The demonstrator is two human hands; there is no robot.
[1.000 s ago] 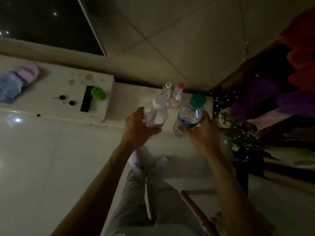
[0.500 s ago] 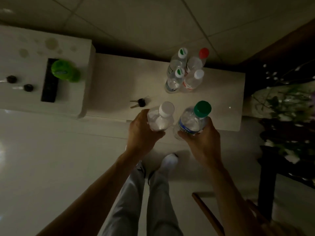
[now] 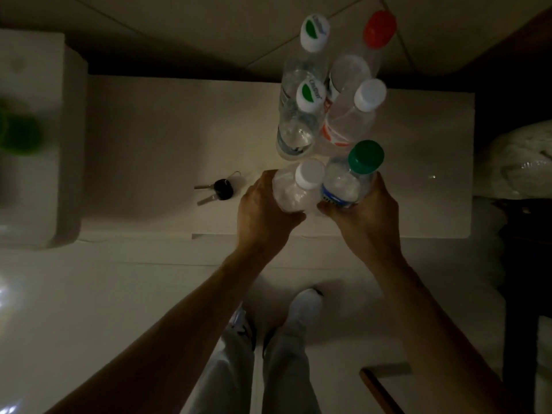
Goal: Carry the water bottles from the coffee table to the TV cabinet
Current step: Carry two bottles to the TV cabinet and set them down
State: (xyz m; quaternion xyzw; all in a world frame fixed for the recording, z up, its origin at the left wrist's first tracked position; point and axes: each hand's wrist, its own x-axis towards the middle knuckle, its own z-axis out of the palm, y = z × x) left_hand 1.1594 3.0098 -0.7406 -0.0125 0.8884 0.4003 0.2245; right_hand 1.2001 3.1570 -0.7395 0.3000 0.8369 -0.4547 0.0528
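- White cap with a green mark [image 3: 310, 94], near the TV cabinet's [image 3: 179, 130] far edge: a curved word starting "Ch", the rest blurred.
- Second such cap [image 3: 314, 32], beyond it: same print, unreadable.
- Blue label [image 3: 334, 199] on the green-capped bottle [image 3: 343, 182]: white letters, illegible.

White-capped bottle [image 3: 294, 189] and green-capped bottle [image 3: 346, 180], upright and touching, at six o'clock of four bottles [image 3: 297, 130] on the TV cabinet [image 3: 164, 130].

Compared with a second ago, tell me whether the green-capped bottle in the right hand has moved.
Yes. The green-capped bottle in the right hand went forward, from short of the cabinet to over its top, beside the standing bottles.
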